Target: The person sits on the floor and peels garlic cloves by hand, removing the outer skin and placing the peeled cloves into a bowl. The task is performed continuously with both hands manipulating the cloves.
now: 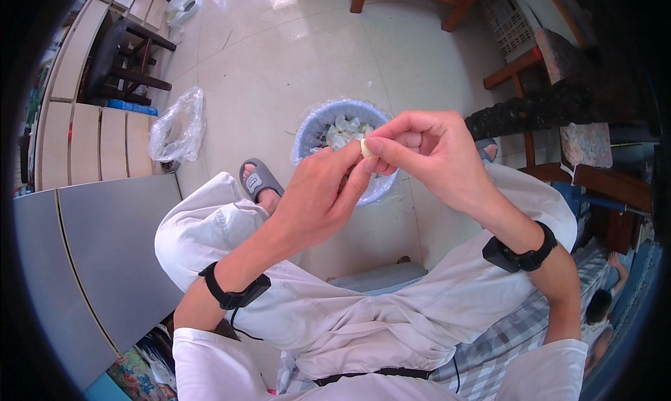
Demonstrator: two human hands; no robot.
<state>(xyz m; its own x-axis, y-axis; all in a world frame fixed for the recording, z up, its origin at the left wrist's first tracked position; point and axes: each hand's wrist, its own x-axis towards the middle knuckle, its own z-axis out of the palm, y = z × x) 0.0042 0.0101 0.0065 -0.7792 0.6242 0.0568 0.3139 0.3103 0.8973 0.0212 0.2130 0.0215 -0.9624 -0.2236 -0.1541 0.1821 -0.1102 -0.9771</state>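
Note:
My left hand and my right hand meet in the middle of the view, fingers pinched on a small pale piece that looks like a garlic clove. Directly beneath them stands a round bin lined with a thin light blue bag, holding crumpled white and greenish scraps. Some of the bin's contents are hidden behind my hands. Both wrists wear black straps.
A crumpled clear bag lies left on the floor, near a dark stool. Grey cabinet doors are at lower left. Wooden furniture lines the right. Another person is on a checked cloth at lower right.

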